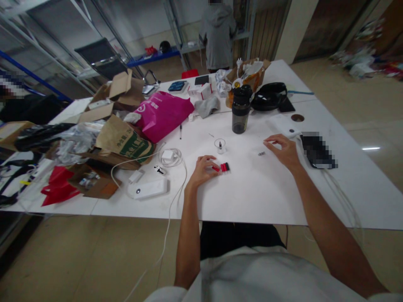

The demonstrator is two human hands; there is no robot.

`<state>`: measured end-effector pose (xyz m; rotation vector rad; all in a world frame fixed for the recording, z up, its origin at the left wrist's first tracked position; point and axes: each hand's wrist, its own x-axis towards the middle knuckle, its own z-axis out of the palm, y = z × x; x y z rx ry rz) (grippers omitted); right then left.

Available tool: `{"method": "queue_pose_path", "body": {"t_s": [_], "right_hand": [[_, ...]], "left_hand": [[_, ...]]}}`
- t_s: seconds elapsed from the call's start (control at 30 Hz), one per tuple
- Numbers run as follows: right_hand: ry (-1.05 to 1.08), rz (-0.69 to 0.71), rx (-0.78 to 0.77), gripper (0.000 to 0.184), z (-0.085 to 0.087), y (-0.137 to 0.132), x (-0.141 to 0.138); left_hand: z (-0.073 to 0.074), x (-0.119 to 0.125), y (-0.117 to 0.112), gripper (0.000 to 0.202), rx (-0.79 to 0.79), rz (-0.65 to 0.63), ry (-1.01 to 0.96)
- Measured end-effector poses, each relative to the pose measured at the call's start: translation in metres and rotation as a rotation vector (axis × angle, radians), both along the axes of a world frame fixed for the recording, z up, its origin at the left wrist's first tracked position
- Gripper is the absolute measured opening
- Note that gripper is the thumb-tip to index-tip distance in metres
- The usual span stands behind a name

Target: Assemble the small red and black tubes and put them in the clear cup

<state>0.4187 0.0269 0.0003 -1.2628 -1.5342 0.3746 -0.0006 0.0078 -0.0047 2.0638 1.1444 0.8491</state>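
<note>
My left hand (pixel 203 170) rests on the white table with curled fingers. Between its thumb and fingertips is a small red piece (pixel 215 168). Right beside it lie short red and black pieces (pixel 225 167) in a row. My right hand (pixel 283 150) is above the table to the right, thumb and forefinger brought together in a pinch; anything between the tips is too small to make out. Just left of and below those tips lie small metal bits (pixel 261 154). A clear round cup (pixel 220 146) with a small dark item inside stands between the hands, farther back.
A dark bottle (pixel 240 113) stands behind the cup. To the right lies a phone (pixel 317 151) with a cable. White power bank (pixel 151 189), coiled cable (pixel 171 157), pink bag (pixel 166 113) and cardboard boxes (pixel 126 90) crowd the left. A person (pixel 218 37) stands beyond the table.
</note>
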Motion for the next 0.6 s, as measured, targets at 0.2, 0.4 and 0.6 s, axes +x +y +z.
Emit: {"method": "queue_pose_path", "body": {"t_s": [0.2, 0.4, 0.6], "right_hand": [[0.105, -0.059, -0.007, 0.03, -0.007, 0.005, 0.002], [0.271, -0.132, -0.044, 0.038, -0.012, 0.011, 0.003], [0.427, -0.142, -0.019, 0.048, -0.01, 0.014, -0.001]], "left_hand": [[0.007, -0.002, 0.0, 0.028, -0.011, 0.032, -0.068], [0.018, -0.002, 0.001, 0.031, -0.045, 0.177, -0.466], [0.02, -0.003, 0.008, 0.041, -0.096, 0.399, -0.983]]}}
